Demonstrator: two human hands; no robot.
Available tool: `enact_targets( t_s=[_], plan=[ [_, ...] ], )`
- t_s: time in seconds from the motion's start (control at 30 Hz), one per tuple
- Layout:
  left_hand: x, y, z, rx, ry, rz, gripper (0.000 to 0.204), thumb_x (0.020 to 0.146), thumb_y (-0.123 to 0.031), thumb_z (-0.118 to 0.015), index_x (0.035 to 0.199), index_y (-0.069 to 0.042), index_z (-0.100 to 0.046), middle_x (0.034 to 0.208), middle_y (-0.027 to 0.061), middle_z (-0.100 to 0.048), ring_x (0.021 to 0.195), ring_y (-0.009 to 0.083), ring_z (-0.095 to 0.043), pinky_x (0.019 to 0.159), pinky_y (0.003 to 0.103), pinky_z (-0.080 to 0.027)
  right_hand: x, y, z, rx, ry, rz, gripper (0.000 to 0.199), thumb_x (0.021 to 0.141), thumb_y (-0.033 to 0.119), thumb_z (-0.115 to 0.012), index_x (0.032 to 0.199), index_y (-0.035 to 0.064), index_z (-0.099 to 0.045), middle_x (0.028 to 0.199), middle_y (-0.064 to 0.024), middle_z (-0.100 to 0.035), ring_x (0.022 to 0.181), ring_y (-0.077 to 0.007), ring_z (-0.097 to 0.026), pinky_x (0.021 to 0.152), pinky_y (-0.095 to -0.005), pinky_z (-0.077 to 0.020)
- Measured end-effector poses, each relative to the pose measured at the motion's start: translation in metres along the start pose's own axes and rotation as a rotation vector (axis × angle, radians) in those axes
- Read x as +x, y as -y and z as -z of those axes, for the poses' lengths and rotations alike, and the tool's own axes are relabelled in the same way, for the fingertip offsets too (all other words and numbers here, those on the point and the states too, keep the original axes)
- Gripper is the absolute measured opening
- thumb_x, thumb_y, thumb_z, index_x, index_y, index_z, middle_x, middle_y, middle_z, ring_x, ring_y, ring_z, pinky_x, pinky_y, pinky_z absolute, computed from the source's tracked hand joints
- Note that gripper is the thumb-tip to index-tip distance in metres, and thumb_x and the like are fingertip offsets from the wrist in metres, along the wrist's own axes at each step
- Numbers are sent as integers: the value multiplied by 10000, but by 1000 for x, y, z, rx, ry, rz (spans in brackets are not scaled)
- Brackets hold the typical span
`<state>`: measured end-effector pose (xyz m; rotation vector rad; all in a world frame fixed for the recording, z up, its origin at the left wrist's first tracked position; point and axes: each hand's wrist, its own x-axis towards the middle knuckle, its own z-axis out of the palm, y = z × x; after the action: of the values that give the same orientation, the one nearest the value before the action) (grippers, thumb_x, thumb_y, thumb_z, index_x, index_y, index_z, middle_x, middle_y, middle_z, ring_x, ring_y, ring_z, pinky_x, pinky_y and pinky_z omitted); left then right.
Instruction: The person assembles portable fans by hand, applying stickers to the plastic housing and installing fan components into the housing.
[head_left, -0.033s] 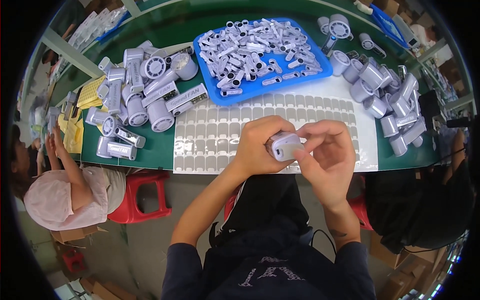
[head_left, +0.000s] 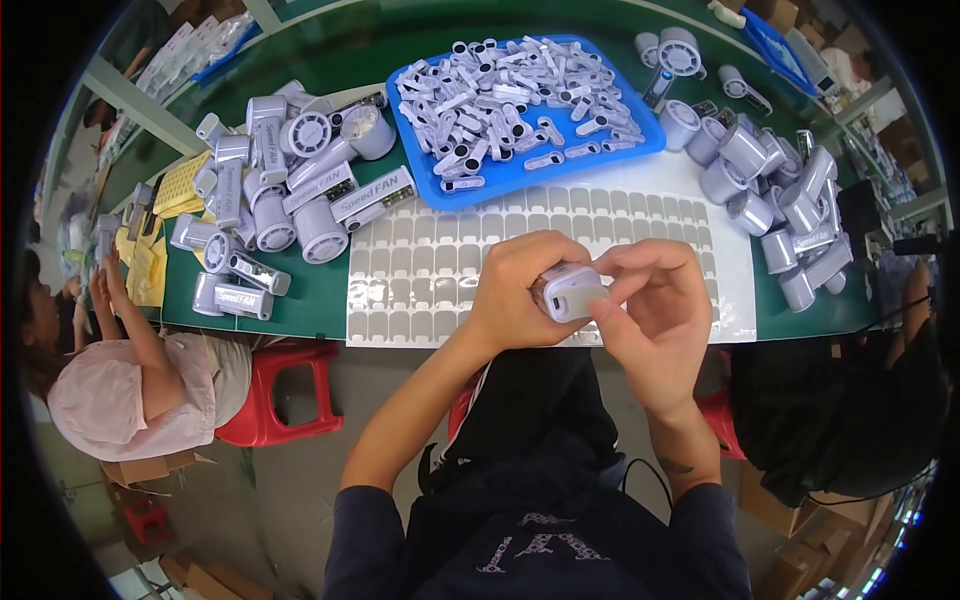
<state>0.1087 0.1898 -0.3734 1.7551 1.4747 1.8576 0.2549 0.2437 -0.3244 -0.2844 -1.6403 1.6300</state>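
Note:
My left hand point(head_left: 515, 290) is wrapped round a pale lavender handheld fan point(head_left: 568, 292), its end with a small dark slot turned up toward me. Against that end presses the thumb of my right hand point(head_left: 660, 305), while the index finger bends over the fan's upper edge. A pale rounded patch shows under the thumb; whether it is a separate piece I cannot tell. Most of the fan is hidden in my left palm. Beneath and beyond both hands lies a sheet of grey rounded stickers point(head_left: 430, 262), close to the table's front edge.
A blue tray point(head_left: 432, 192) heaped with small lavender parts stands beyond the sheet. Handheld fans are piled at left point(head_left: 272, 218) and right point(head_left: 745, 150) on the green table point(head_left: 315, 300). People sit on both sides; a red stool point(head_left: 290, 395) is at left.

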Motion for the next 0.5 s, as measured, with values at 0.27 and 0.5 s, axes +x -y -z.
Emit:
enact_targets(
  t_s=[0.27, 0.5],
  plan=[
    [-1, 0, 0, 2, -2, 16, 302, 598, -142, -829, 801, -69, -617, 716, 67, -622, 606, 228, -608, 537, 296, -459, 1, 1, 0, -48, 15, 34, 384, 754, -128, -654, 1101, -27, -528, 1004, -55, -575, 852, -82, -582, 879, -271, -428],
    [1, -2, 1, 27, 5, 10, 292, 605, -146, -827, 796, -70, -618, 721, 67, -626, 611, 228, -613, 535, 298, -462, 1, 2, 0, -50, 10, 36, 377, 756, -123, -662, 1098, -29, -533, 1006, -52, -571, 841, -80, -582, 871, -267, -430]
  ],
)
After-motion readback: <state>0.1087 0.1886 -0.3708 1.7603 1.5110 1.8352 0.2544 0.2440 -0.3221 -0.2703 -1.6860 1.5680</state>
